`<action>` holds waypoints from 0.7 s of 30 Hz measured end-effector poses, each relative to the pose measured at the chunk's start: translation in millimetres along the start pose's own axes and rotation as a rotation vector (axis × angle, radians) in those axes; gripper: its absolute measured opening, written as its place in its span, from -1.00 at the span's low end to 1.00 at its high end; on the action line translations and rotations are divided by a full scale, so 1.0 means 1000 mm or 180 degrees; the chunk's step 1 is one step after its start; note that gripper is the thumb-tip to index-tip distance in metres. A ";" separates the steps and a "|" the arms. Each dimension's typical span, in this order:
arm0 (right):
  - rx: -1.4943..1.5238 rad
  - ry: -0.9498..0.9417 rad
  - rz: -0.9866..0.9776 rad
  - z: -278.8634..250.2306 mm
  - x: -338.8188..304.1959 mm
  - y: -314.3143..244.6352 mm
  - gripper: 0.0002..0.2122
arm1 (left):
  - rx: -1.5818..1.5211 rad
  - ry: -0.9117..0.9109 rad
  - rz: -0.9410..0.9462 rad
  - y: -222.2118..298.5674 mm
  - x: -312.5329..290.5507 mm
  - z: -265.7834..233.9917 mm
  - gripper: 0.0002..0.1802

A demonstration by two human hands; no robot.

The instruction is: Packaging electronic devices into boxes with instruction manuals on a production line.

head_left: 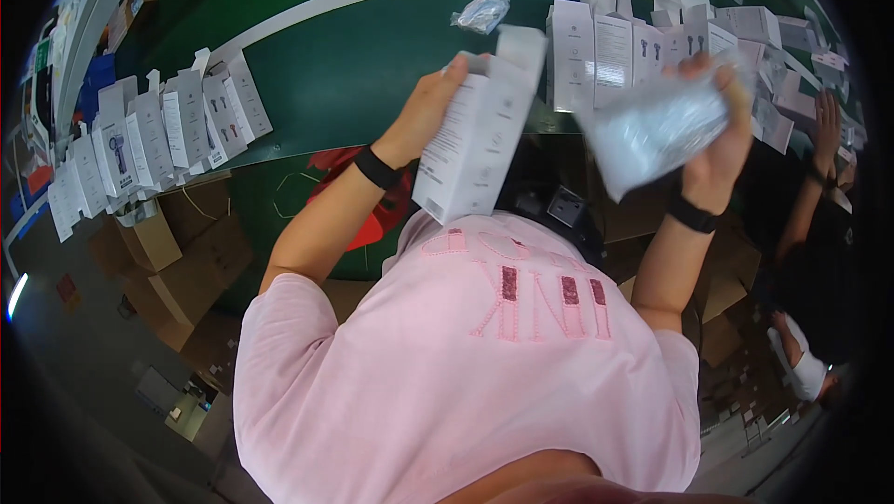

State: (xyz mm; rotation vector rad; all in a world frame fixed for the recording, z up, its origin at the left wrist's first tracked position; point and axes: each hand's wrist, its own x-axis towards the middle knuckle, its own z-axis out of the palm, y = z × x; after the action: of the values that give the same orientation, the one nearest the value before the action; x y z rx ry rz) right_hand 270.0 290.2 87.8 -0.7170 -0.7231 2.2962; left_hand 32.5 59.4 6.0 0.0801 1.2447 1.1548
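Note:
My left hand (429, 106) is closed around a tall white carton (480, 132), tilted, with its top flap standing up at the far end. To the right, my right hand (723, 136) grips a clear plastic-wrapped packet (659, 124), pale bluish and blurred by motion; what lies inside the wrap cannot be made out. Carton and packet are apart, both raised near the table's front edge. Black bands circle both of my wrists.
Rows of open white cartons stand on the green table (372, 67), one group (149, 141) at left, another (610, 53) at right. A small wrapped packet (482, 13) lies at the back. Cardboard boxes (186, 271) sit below left. A co-worker's arm (810, 188) is at far right.

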 end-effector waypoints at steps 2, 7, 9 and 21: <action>0.0202 -0.0648 -0.0561 0.035 0.019 -0.010 -0.72 | 0.1071 -0.0054 0.1405 0.006 -0.007 0.008 -0.35; -0.0401 -0.0149 -0.1508 0.158 0.002 0.013 -0.70 | 0.1653 0.0294 0.3035 0.038 -0.051 0.024 -0.42; -0.0616 -0.0450 -0.1720 0.191 -0.006 0.041 -0.72 | 0.1039 -0.0063 0.1955 0.051 -0.078 0.021 -0.49; -0.2205 -0.1601 -0.1330 0.234 -0.012 0.053 -0.77 | 0.1607 0.0581 0.3231 0.067 -0.120 -0.006 -0.63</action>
State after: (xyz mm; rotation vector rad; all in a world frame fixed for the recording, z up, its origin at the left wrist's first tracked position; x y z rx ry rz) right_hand 107.7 174.8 221.8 -0.2104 -1.7648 1.8234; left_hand 0.2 2.5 127.1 1.1072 1.6954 1.6777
